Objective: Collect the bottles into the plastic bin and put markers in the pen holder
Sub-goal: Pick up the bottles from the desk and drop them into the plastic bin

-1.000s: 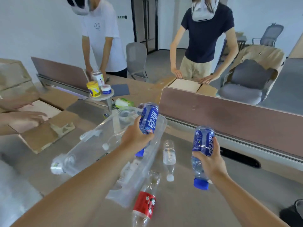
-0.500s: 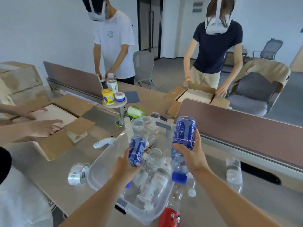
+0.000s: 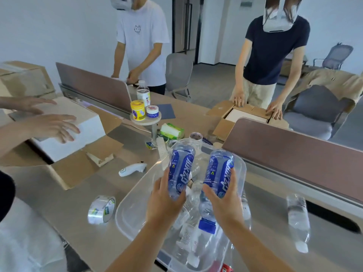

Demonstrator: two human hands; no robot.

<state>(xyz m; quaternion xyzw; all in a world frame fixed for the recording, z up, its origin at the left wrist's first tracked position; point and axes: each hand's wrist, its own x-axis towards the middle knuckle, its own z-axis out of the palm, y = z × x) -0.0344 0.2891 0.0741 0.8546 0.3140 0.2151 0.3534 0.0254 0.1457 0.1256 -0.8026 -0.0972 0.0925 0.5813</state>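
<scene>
A roll of clear tape (image 3: pixel 101 209) is seen lying on the desk (image 3: pixel 64 195), near a white handheld device (image 3: pixel 132 169). A yellow jar (image 3: pixel 137 110) and a small blue-labelled tub (image 3: pixel 152 111) are set on a round stand (image 3: pixel 145 120). Open cardboard boxes (image 3: pixel 248 112) are handled by two standing people (image 3: pixel 269 55).

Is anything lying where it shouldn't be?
Yes. One clear bottle lies on its side on the table, right of the plastic bin, not collected yet. Nothing looks spilled or broken.
</scene>
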